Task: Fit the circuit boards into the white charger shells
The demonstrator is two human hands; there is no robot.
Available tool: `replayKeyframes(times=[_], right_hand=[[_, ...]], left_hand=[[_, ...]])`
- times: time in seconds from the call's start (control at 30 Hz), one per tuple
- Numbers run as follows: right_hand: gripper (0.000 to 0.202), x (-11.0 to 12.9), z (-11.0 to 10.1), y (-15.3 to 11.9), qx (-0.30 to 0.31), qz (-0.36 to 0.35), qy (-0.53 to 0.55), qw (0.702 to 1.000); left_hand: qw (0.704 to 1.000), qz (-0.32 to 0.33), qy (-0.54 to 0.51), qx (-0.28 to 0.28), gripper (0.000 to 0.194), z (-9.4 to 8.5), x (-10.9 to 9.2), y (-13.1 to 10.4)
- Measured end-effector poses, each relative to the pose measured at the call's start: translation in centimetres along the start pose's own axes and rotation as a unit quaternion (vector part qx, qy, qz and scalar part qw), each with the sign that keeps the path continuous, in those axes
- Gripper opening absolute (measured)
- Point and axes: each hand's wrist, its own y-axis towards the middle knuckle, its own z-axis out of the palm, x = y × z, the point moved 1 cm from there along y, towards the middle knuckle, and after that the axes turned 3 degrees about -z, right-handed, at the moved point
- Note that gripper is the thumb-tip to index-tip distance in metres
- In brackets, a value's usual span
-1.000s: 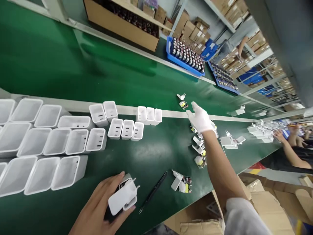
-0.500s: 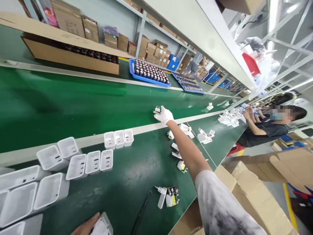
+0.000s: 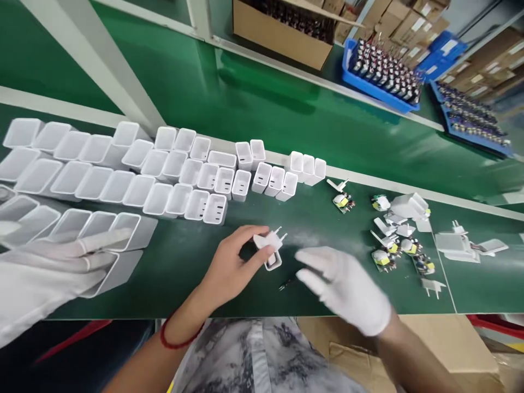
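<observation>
My left hand, bare with a red cord at the wrist, is closed around a white plug adapter. Its two pins point up and to the right, and a small open white case part shows beneath it. My right hand, in a white glove, hovers just to the right with fingers apart and nothing visible in them; it is slightly blurred. Between the hands the dark tip of a thin tool lies on the green table, partly hidden by the right hand.
Rows of open white cases stand to the left, where another person's gloved hand reaches over them. Circuit boards and white plug parts lie at right. Behind the green belt are a carton and blue trays.
My view has swung down and left. My right hand has come back from a plug part over the belt to beside my left hand. Another person's gloved hand now shows at left.
</observation>
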Motion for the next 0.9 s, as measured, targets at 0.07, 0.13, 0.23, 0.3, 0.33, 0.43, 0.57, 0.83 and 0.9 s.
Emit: replayKeyframes(times=[0.07, 0.13, 0.23, 0.3, 0.33, 0.43, 0.57, 0.83, 0.9], right_hand=[[0.051, 2.3, 3.1, -0.1, 0.002, -0.056, -0.027, 0.998], [0.068, 3.3, 5.7, 0.5, -0.044, -0.068, -0.069, 0.994], [0.077, 3.3, 8.4, 1.4, -0.084, -0.049, -0.096, 0.991], [0.074, 2.9, 9.5, 1.7, -0.115, -0.047, -0.11, 0.986], [0.072, 2.7, 9.8, 1.7, -0.134, -0.052, -0.115, 0.983], [0.066, 2.3, 10.6, 1.7, -0.181, -0.07, -0.13, 0.972], [0.059, 2.2, 10.6, 1.9, -0.197, -0.071, -0.145, 0.967], [0.069, 3.5, 7.2, 1.8, -0.25, -0.052, -0.131, 0.958], [0.07, 3.3, 7.5, 2.2, -0.243, -0.042, -0.123, 0.961]], left_hand=[[1.0, -0.006, -0.017, -0.004, 0.024, 0.1, -0.5, 0.7], [0.999, -0.015, -0.03, 0.001, 0.025, 0.3, -0.8, 1.3], [0.998, -0.044, -0.052, 0.016, 0.033, 0.4, -0.9, 1.8], [0.995, -0.056, -0.069, 0.035, 0.039, 0.1, -0.8, 1.9], [0.994, -0.06, -0.081, 0.043, 0.042, -0.2, -0.7, 1.8], [0.989, -0.075, -0.122, 0.026, 0.049, -1.2, -0.1, 1.1], [0.986, -0.092, -0.132, -0.043, 0.05, -2.2, 1.2, -1.1], [0.998, -0.05, -0.036, -0.024, 0.025, -1.2, 4.9, -6.1], [0.999, -0.032, -0.018, -0.023, 0.024, -1.0, 5.3, -6.3]])
